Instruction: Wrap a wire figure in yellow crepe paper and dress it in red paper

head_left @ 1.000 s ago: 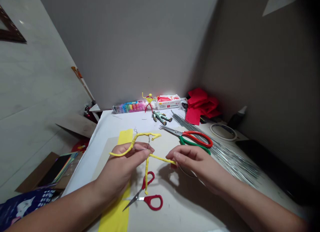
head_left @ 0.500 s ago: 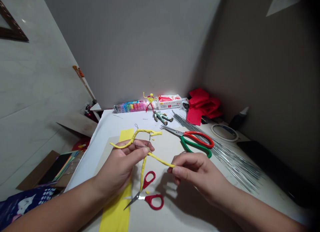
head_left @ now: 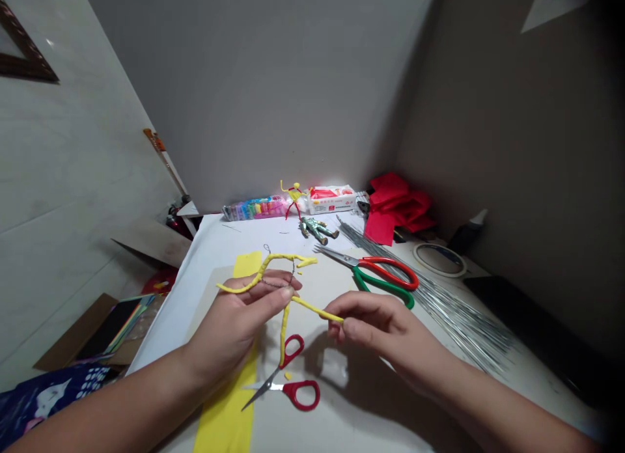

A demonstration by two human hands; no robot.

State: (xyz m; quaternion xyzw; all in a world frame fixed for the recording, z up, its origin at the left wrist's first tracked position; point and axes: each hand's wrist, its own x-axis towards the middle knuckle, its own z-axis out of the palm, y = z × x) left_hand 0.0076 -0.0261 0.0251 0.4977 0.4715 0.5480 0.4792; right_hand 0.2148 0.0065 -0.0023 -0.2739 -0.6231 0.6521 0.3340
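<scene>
Head view: left hand [head_left: 244,319] closed around our yellow-wrapped wire figure [head_left: 266,265], right hand [head_left: 374,323] pinching its limb [head_left: 315,310] between fingertips. Pulling too hard could kink the exposed wire [head_left: 291,271] or slip the yellow wrap.

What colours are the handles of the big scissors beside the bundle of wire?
The big scissors have one red handle and one green handle, clearest in the head view.

Scissors [head_left: 364,265] lie beside a wire bundle [head_left: 463,326] on the table [head_left: 215,245].
</scene>
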